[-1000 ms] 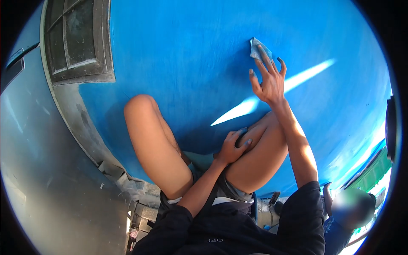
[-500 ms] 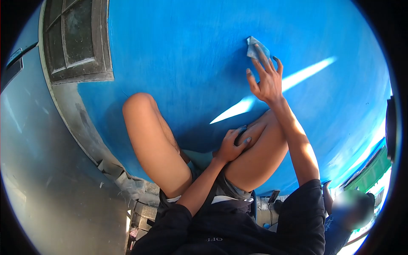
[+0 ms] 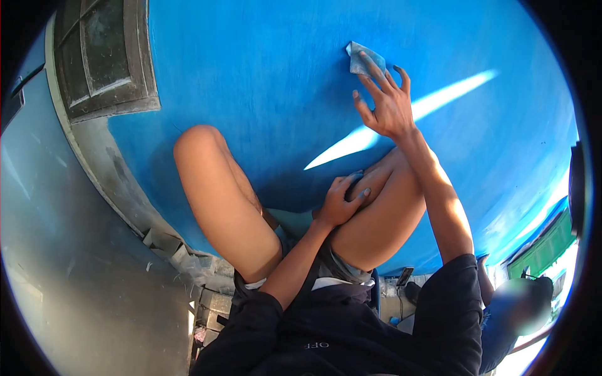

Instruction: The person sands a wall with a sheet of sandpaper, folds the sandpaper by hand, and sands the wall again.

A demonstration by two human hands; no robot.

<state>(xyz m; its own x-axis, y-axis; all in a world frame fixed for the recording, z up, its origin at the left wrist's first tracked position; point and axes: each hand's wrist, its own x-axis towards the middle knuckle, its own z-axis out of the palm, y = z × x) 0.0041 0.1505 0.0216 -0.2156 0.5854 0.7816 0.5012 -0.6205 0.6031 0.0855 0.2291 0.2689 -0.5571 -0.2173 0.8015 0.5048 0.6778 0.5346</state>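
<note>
Against the blue-painted wall (image 3: 251,75), my right hand (image 3: 390,109) presses a small folded sheet, which looks like sandpaper (image 3: 357,61). Its fingers are stretched out over the sheet, and the thumb stands apart. One corner of the sheet lifts off the wall. My left hand (image 3: 340,202) rests at the inner side of my bent right leg (image 3: 389,219), thumb and fingers apart, with no object visible in it. Bluish stains mark the fingertips of both hands.
A weathered wooden window frame (image 3: 119,103) is at upper left, beside a large grey metallic panel (image 3: 75,250). Broken masonry (image 3: 188,263) and plastic lie along the wall's foot. At lower right a person in a dark shirt (image 3: 498,338) is close by, near a green panel (image 3: 545,244).
My right hand and the sheet have shifted slightly up and left across the wall. The whole view has also moved a little. My left hand stays on the leg.
</note>
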